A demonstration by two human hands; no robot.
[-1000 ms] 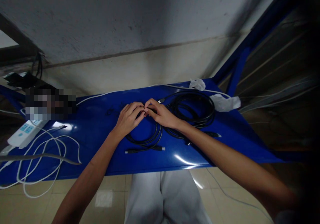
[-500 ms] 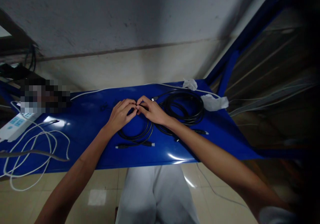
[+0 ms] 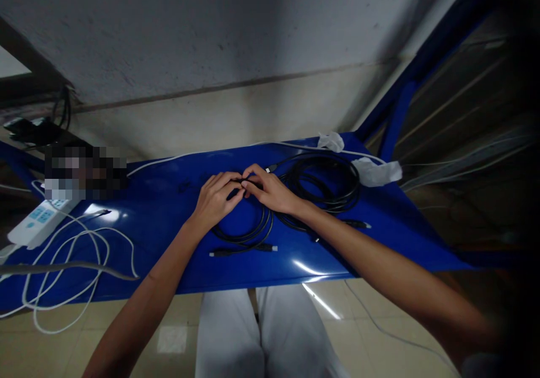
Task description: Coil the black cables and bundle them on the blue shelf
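A small coil of black cable (image 3: 238,238) lies on the blue table, its two pale-tipped plugs at the near side. At the coil's far side, my left hand (image 3: 217,198) pinches it with thumb and fingertips. My right hand (image 3: 272,189) pinches the same spot, and the fingertips of both hands meet there. Fingers partly cover the dark piece between them, so I cannot tell whether a tie is there too. A larger coil of black cable (image 3: 352,189) sits just right of my right hand, with its plugs showing beside my forearm.
A white power strip (image 3: 36,223) and loose white cable (image 3: 95,285) occupy the left end of the blue table (image 3: 169,254). Crumpled white pieces (image 3: 377,172) lie at the back right. Behind stands a wall (image 3: 189,46); a blue frame post (image 3: 399,119) rises at right.
The view has shifted slightly, so everything sits a little further right. Both hands keep their pinch at the coil's far side, with only small finger movement.
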